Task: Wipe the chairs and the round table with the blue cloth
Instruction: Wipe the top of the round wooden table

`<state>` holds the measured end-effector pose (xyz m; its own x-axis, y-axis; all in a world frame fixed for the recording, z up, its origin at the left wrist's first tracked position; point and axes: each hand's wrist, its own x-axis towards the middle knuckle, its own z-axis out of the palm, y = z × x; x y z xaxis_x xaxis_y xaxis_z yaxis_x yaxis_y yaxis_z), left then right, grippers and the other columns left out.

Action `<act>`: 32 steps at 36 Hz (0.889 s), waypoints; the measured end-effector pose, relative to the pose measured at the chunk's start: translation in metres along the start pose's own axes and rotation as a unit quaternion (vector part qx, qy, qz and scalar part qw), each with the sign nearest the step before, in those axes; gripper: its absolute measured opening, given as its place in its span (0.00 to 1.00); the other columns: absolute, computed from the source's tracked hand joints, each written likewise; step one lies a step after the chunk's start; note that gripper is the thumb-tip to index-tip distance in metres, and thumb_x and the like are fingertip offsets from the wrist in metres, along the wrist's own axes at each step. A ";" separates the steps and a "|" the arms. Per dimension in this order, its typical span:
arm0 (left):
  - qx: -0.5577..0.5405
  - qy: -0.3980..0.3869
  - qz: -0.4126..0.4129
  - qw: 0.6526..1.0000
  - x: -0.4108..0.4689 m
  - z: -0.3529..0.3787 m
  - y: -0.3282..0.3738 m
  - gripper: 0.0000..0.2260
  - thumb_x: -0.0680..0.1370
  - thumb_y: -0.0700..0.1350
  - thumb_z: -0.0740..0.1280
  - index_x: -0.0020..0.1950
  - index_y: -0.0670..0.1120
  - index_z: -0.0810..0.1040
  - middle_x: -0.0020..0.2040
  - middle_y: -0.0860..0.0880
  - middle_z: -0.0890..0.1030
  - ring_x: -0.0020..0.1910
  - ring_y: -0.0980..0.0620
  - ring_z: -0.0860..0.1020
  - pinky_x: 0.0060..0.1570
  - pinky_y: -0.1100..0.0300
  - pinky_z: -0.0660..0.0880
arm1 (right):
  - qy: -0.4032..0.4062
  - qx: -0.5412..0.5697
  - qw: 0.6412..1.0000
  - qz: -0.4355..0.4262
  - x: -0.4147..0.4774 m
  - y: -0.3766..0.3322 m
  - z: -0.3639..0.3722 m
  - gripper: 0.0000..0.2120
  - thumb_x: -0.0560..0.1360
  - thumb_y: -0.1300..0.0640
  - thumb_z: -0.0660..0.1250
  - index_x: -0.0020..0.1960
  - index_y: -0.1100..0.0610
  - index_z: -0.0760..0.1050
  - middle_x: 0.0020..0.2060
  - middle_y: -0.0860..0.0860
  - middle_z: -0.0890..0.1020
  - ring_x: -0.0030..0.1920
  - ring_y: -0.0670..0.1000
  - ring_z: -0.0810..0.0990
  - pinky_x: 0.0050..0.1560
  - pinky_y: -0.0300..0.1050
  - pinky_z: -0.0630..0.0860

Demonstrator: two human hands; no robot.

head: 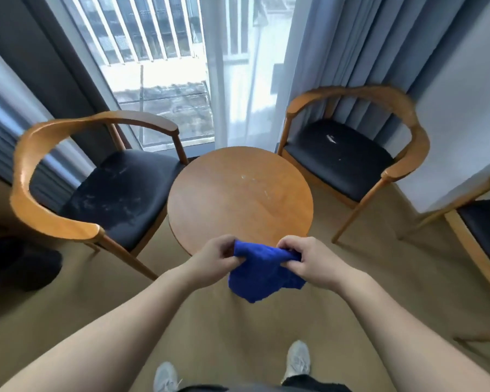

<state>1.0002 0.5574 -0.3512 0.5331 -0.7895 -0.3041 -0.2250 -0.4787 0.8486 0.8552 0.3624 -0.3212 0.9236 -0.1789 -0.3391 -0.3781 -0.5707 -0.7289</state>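
The blue cloth (262, 274) hangs crumpled in the air just in front of the near edge of the round wooden table (239, 196). My left hand (214, 260) pinches its left top edge and my right hand (309, 263) pinches its right top edge. White specks dot the table top. On the left stands a wooden armchair (68, 176) whose black seat is dusty. On the right stands a second wooden armchair (357, 154) with white marks on its black seat.
A third chair (481, 241) juts in at the right edge. Behind the table are a glass balcony door (164, 80) and blue curtains (351, 46). A dark object (20, 264) lies on the beige carpet at the left. My shoes show at the bottom.
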 end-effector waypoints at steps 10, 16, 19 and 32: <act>-0.006 0.091 -0.053 0.994 0.041 0.091 0.041 0.01 0.75 0.41 0.67 0.46 0.46 0.77 0.41 0.46 0.81 0.40 0.50 0.77 0.39 0.62 0.73 | -0.049 -0.108 0.993 -0.018 0.023 0.076 -0.081 0.13 0.73 0.61 0.67 0.41 0.42 0.73 0.36 0.40 0.77 0.38 0.42 0.75 0.39 0.38 0.71; -0.025 0.082 -0.092 0.992 0.068 0.108 0.031 0.07 0.73 0.49 0.63 0.48 0.49 0.76 0.44 0.48 0.81 0.46 0.47 0.78 0.47 0.48 0.76 | -0.083 -0.154 0.984 -0.015 0.055 0.105 -0.093 0.10 0.72 0.60 0.67 0.44 0.44 0.76 0.40 0.41 0.79 0.42 0.46 0.77 0.44 0.44 0.76; -0.034 0.080 -0.112 0.990 0.086 0.114 0.021 0.05 0.74 0.46 0.63 0.48 0.50 0.76 0.43 0.48 0.81 0.45 0.47 0.78 0.47 0.48 0.77 | -0.110 -0.170 0.979 -0.006 0.077 0.121 -0.091 0.09 0.72 0.60 0.67 0.46 0.45 0.77 0.42 0.42 0.80 0.44 0.47 0.78 0.47 0.48 0.77; -0.082 0.056 -0.196 0.976 0.172 0.129 -0.024 0.03 0.76 0.45 0.62 0.49 0.53 0.74 0.43 0.51 0.80 0.43 0.50 0.77 0.46 0.53 0.75 | -0.207 -0.184 0.961 0.017 0.172 0.176 -0.095 0.08 0.75 0.58 0.66 0.50 0.46 0.77 0.44 0.43 0.80 0.45 0.47 0.78 0.47 0.45 0.76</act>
<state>0.9924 0.3834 -0.4801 0.6402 -0.5069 -0.5772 0.1419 -0.6604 0.7373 0.9538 0.1552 -0.4510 0.7774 0.0878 -0.6229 -0.2900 -0.8287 -0.4787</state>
